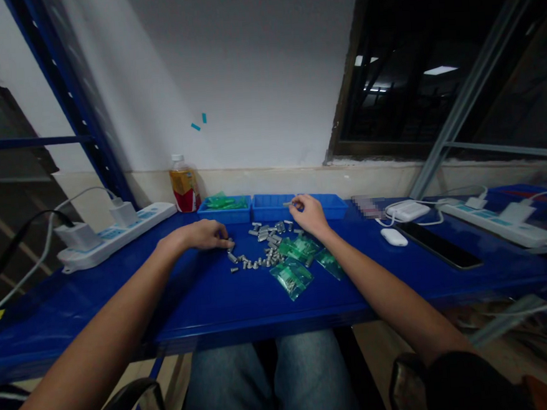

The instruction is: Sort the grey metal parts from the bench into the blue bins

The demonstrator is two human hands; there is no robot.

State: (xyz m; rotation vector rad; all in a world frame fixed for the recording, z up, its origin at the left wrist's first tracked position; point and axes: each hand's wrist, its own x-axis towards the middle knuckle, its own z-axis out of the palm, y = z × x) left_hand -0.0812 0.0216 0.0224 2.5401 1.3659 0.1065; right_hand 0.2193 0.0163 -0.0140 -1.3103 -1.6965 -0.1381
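My left hand rests at the left end of a scatter of small silvery metal cylinders, its fingers curled down and pressed on one of them. Over the front edge of the middle blue bin, my right hand pinches a small, thin, pale piece; whether it is a screw or a pin is too small to tell. Green-tinted plastic bags with small parts inside lie in front of my right hand, beside the loose cylinders.
A left blue bin holds green bags. Behind it stands a drink bottle. Power strips lie on both sides, the left one with chargers. At right are a phone, a white earphone case and cables.
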